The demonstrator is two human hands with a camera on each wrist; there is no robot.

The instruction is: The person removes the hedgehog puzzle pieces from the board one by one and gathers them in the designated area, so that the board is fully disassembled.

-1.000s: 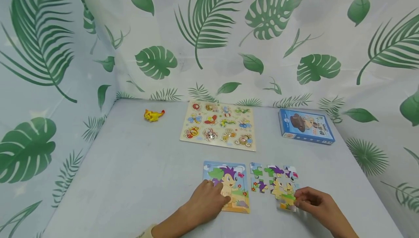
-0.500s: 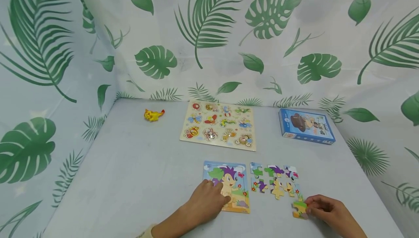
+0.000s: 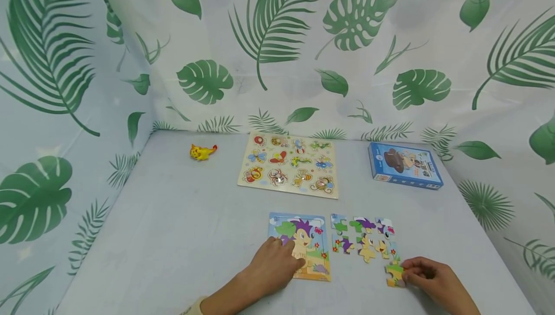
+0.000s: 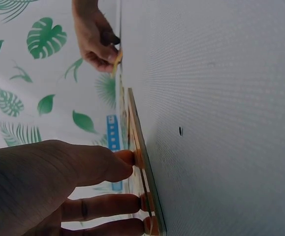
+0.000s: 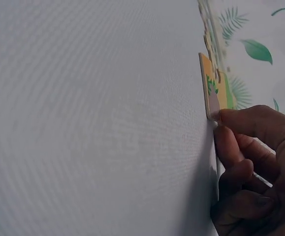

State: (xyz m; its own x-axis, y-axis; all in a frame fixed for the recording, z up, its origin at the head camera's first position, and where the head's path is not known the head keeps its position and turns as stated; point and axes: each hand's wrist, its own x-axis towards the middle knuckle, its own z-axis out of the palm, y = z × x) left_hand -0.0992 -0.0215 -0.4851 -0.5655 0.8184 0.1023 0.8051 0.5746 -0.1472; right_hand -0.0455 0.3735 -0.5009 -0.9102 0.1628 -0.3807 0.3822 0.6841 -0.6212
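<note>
In the head view my left hand (image 3: 273, 264) rests on the hedgehog picture board (image 3: 327, 272), covering its lower left part. The left wrist view has that thumb and the fingers (image 4: 108, 202) extended, their tips on the board's face. Farther right, my right hand (image 3: 431, 279) pinches the right side of a green-and-orange jigsaw piece (image 3: 392, 272) between thumb and finger. Seen from the right wrist, the piece (image 5: 212, 93) lies low along the table surface, fingertips at its corner. Several jigsaw pieces (image 3: 367, 249) of the same hedgehog picture lie in rows just above and left of it.
Behind the board lies a wooden insect peg puzzle (image 3: 288, 164). A blue box (image 3: 405, 165) is at the back right, and a small yellow toy animal (image 3: 202, 152) at the back left. Leaf-print cloth (image 3: 269, 50) walls the table (image 3: 182, 223).
My right hand has carried the pinched piece right and slightly nearer, from below the star-shaped piece to the lower right corner of the rows. My left hand has stayed put on the board.
</note>
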